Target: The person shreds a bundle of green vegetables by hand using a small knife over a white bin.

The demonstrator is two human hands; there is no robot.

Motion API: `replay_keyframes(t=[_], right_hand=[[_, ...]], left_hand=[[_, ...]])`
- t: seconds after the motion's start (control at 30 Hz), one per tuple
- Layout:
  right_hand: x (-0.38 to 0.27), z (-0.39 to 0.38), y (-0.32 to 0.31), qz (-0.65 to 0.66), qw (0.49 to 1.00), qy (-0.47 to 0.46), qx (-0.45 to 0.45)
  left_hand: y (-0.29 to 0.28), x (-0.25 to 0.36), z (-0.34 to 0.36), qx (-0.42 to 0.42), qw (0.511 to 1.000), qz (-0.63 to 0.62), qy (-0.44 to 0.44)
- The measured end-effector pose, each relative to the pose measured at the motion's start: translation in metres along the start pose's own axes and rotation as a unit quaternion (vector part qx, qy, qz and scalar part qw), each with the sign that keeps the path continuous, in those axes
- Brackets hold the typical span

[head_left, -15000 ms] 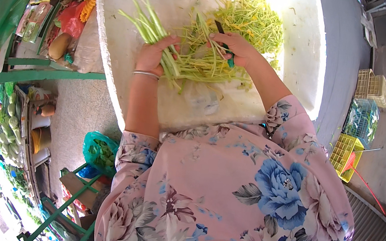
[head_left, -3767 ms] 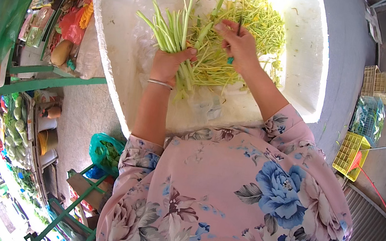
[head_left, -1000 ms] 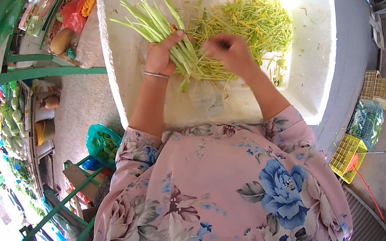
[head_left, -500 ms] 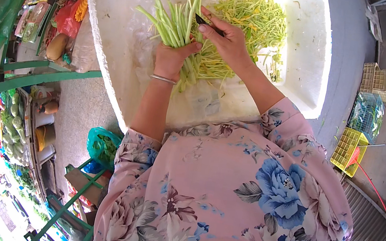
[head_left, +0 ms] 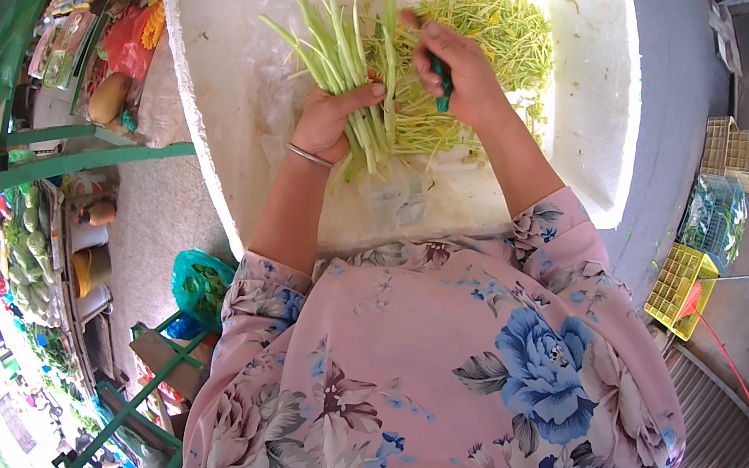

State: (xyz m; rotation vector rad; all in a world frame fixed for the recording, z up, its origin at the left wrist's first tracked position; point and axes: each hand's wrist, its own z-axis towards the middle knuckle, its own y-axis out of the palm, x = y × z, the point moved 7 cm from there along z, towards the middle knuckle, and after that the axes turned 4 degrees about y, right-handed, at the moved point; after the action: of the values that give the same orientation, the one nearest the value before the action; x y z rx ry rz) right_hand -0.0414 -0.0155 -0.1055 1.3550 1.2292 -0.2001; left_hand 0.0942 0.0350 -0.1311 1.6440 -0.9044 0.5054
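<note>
My left hand [head_left: 330,119] is closed round a bunch of pale green stalks [head_left: 340,52], whose cut ends fan out upward over a white foam box [head_left: 217,111]. One longer stalk [head_left: 389,35] stands apart on the bunch's right side. To the right of it, my right hand [head_left: 460,66] grips a small knife [head_left: 442,83] with a dark green handle; its blade is hidden from view. Beneath and beyond the hands, a heap of yellow-green trimmings and thin stalks [head_left: 495,28] lies on the box floor.
At left, a green metal frame [head_left: 82,163] stands beside stacked goods and a red plastic bag [head_left: 131,39]. A teal bag of leafy greens [head_left: 202,285] is near my left elbow. Yellow [head_left: 678,282] and beige [head_left: 735,154] crates stand on the right.
My right hand has turned and moved slightly right, away from the bunch, bringing the knife's green handle into view. One stalk has separated from the bunch, which my left hand still holds.
</note>
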Motion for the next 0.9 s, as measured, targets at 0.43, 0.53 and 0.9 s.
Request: replay_keyframes(t=[0.43, 0.53, 0.9], right_hand=[[0.017, -0.001, 0.014, 0.06, 0.997, 0.035, -0.023], [0.017, 0.003, 0.007, 0.104, 0.993, 0.034, -0.039], [-0.014, -0.007, -0.008, -0.279, 0.897, -0.278, 0.2]], left_hand=[[0.009, -0.006, 0.005, -0.074, 0.997, 0.016, 0.006], [0.015, -0.003, 0.0, -0.054, 0.998, 0.01, 0.0], [0.0, -0.017, 0.004, -0.044, 0.996, -0.022, -0.073]])
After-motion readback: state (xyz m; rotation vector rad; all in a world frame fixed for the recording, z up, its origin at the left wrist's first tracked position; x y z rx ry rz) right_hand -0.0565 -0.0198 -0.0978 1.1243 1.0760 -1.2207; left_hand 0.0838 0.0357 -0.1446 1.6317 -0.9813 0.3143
